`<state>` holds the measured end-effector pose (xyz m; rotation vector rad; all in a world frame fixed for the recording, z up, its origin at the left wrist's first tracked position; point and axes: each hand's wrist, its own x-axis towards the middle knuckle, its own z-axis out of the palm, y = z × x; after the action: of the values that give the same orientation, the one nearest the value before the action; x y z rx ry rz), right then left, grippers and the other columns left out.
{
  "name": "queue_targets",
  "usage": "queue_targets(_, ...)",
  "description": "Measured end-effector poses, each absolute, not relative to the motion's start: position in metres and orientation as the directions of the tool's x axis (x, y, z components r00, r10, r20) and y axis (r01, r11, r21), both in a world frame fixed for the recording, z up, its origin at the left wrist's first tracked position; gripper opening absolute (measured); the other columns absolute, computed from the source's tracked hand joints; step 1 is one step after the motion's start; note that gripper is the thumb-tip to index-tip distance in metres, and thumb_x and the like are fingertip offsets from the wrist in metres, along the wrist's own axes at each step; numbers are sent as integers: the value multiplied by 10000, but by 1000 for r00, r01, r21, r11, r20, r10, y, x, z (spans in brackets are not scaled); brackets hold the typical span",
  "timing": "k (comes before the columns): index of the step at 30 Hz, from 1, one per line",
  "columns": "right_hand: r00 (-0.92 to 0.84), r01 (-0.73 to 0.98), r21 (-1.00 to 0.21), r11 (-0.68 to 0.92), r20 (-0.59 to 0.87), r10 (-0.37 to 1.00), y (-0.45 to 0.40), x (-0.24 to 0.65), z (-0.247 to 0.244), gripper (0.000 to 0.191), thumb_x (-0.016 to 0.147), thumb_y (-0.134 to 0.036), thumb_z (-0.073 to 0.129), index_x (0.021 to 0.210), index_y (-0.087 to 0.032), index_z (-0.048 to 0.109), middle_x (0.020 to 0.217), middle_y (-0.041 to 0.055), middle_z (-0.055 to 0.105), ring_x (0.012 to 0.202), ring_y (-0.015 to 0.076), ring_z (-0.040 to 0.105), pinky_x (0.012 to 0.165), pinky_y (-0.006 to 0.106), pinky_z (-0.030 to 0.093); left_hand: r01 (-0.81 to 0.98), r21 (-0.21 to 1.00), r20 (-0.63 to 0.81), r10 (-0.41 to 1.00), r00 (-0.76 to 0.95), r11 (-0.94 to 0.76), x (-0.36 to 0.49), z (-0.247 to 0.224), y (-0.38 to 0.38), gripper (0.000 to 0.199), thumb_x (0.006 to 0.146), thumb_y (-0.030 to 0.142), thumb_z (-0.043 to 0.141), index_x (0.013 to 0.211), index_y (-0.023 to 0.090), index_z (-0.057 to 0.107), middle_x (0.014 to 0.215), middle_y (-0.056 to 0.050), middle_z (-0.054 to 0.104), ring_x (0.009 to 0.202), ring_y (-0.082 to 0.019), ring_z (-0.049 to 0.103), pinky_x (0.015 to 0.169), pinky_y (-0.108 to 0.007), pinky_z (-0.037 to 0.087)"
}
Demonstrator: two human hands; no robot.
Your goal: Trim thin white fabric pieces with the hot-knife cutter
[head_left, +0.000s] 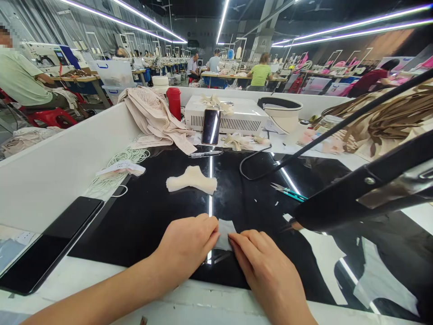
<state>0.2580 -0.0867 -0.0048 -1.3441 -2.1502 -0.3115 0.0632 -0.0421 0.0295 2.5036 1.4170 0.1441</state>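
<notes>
A small pale grey-white fabric piece lies at the near part of the glossy black work surface. My left hand pinches its left edge, thumb and fingers pressed together. At its right edge, my right hand has its fingertips closed on the same piece. Beyond my hands sits a cream, curved fabric piece with a raised middle. To the right lie a white cut piece and a translucent, curved cut piece.
A black machine arm juts in from the right, beside teal-handled snips. A large dark phone lies at left, near pale green cord. Another phone leans on a white vented box. A red bottle stands behind.
</notes>
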Motion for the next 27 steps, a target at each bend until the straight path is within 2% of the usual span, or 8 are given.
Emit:
queue_targets(4, -340, 878, -85, 472, 585, 737, -86, 257, -5, 347, 1113, -196, 394, 980, -188, 715, 788, 36, 700, 667, 171, 614, 601, 318, 416, 802, 106, 135, 807, 575, -588, 61, 23, -43, 171, 1036, 192, 555, 878, 210, 617, 811, 7, 661, 681, -193, 650, 570, -323, 427)
queue_targets(7, -337, 877, -90, 471, 582, 740, -86, 257, -6, 350, 1115, -194, 386, 971, -191, 705, 777, 36, 689, 652, 168, 604, 595, 316, 409, 755, -19, 279, 722, 633, -655, 60, 18, -45, 221, 1028, 120, 513, 847, 199, 613, 791, -15, 630, 709, -218, 619, 627, -358, 489)
queue_targets(9, -339, 875, -96, 474, 577, 743, -86, 257, -7, 347, 1114, -197, 387, 968, -189, 702, 770, 34, 678, 647, 170, 597, 591, 320, 404, 698, 4, 322, 662, 677, -716, 59, 14, -46, 214, 1024, 77, 495, 894, 184, 628, 852, -27, 651, 782, -222, 635, 711, -378, 543)
queue_targets(11, -347, 870, -97, 483, 575, 741, -86, 257, -7, 348, 1113, -197, 386, 959, -187, 697, 763, 33, 669, 643, 173, 592, 588, 324, 400, 622, 83, 340, 609, 717, -778, 60, 10, -47, 180, 1026, 64, 501, 973, 165, 641, 946, -37, 687, 888, -218, 668, 819, -387, 582)
queue_targets(13, -354, 865, -98, 491, 575, 738, -86, 257, -8, 345, 1112, -199, 387, 950, -186, 692, 759, 32, 664, 637, 175, 584, 589, 325, 401, 557, 143, 370, 566, 737, -818, 62, 5, -47, 150, 1040, 79, 508, 1043, 144, 643, 1042, -52, 718, 1002, -216, 693, 927, -386, 594)
queue_targets(16, -356, 861, -102, 498, 577, 735, -86, 258, -8, 343, 1112, -203, 386, 940, -190, 682, 757, 29, 662, 633, 174, 575, 594, 323, 402, 518, 157, 440, 529, 726, -841, 65, -1, -48, 150, 1059, 105, 509, 1132, 115, 640, 1173, -83, 742, 1119, -222, 706, 1028, -380, 586)
queue_targets(19, -356, 860, -100, 501, 585, 728, -85, 257, -8, 346, 1113, -195, 381, 927, -197, 673, 753, 28, 664, 633, 174, 576, 593, 323, 398, 518, 143, 480, 517, 709, -843, 67, -3, -48, 172, 1077, 127, 491, 1150, 104, 644, 1218, -102, 751, 1152, -228, 717, 1048, -384, 593)
queue_targets(27, -356, 861, -95, 500, 589, 726, -85, 257, -7, 358, 1117, -209, 367, 940, -199, 678, 751, 28, 669, 626, 172, 583, 589, 319, 419, 517, 132, 460, 514, 724, -846, 67, -1, -47, 219, 1104, 209, 469, 1131, 105, 660, 1210, -110, 764, 1129, -244, 736, 995, -410, 627)
